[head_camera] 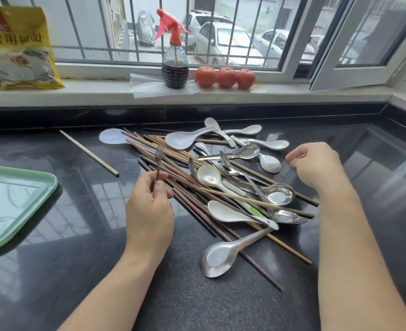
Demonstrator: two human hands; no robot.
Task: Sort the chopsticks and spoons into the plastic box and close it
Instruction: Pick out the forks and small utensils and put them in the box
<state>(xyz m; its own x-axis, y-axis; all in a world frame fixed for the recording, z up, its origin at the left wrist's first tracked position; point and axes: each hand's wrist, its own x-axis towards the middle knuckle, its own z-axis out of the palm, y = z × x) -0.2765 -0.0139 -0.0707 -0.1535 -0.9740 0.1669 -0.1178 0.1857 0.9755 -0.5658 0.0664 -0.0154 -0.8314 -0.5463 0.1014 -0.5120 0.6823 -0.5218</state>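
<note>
A small metal fork point(159, 161) is pinched upright, tines up, between the thumb and fingers of the left hand point(149, 206), just beside the near-left edge of the heap of chopsticks point(173, 168) and spoons point(223, 255) spread on the dark glossy counter point(54, 271). The right hand point(316, 166) is held at the heap's right side with fingers curled in (whether anything thin is gripped cannot be told). A pale green lid or tray point(18, 204) lies at the far left, well apart from the heap, and one light chopstick point(90, 153) lies alone between them.

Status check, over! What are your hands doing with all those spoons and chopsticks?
Left hand holds small fork. Right hand pinching something thin. Chopsticks, spoons still piled.
</note>
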